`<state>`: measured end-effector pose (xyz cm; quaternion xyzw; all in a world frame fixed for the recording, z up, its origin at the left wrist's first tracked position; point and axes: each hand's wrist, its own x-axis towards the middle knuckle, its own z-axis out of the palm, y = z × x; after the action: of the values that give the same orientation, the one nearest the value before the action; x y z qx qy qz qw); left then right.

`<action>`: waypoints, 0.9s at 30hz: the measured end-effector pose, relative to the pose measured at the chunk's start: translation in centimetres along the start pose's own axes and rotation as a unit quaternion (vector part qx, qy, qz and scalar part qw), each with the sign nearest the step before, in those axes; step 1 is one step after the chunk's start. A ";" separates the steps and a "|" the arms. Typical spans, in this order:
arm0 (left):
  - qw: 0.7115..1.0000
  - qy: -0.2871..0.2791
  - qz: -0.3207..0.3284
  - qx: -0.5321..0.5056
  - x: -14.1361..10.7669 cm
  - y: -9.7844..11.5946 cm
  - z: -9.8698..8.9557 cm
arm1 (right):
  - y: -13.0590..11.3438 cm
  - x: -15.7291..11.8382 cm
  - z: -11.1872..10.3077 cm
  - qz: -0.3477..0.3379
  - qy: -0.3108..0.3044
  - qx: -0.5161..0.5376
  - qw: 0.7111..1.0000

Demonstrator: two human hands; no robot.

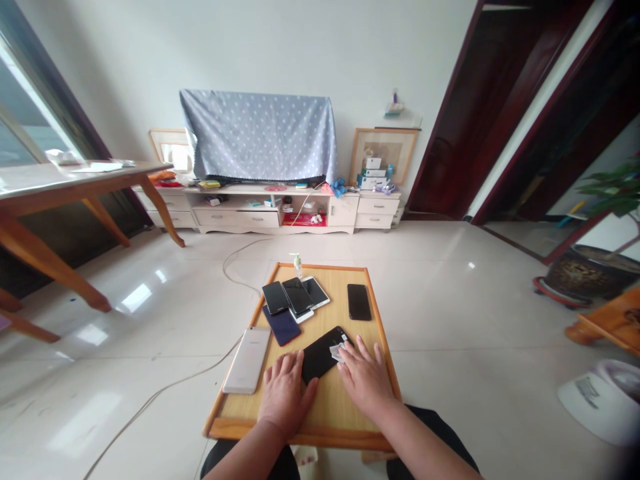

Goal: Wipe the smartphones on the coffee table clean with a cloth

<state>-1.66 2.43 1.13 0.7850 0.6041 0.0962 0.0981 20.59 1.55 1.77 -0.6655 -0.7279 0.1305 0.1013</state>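
Steadily, the left hand (pixel 286 400) is lying with fingers spread flat over one end of a black smartphone (pixel 320 355), bracing it on the wooden board (pixel 300 430), while the right hand (pixel 365 377) is half-curling its fingers to press a white tissue (pixel 337 352) onto the screen.

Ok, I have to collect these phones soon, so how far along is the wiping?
Done: nothing visibly marks any phone as finished, though a lone black phone lies apart on the wooden tray. In hand: the right hand presses a white wipe onto a black smartphone, the left hand against it. Left: possibly the silver phone, navy phone and overlapping black phones.
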 end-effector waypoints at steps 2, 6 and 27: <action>1.000 0.004 0.002 0.001 0.0 0.0 0.1 | 0.0 0.7 0.0 0.001 0.000 -0.002 1.000; 1.000 0.006 0.004 0.004 -0.1 0.0 0.1 | -0.6 3.4 -0.1 0.019 0.004 -0.002 1.000; 1.000 -0.015 -0.016 -0.008 -0.2 -0.1 -0.2 | -5.2 -1.4 1.3 -0.111 -0.005 0.043 0.993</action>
<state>-1.83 2.22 1.32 0.7760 0.6140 0.0877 0.1152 15.42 -0.28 2.29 -0.5752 -0.7913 0.1527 0.1404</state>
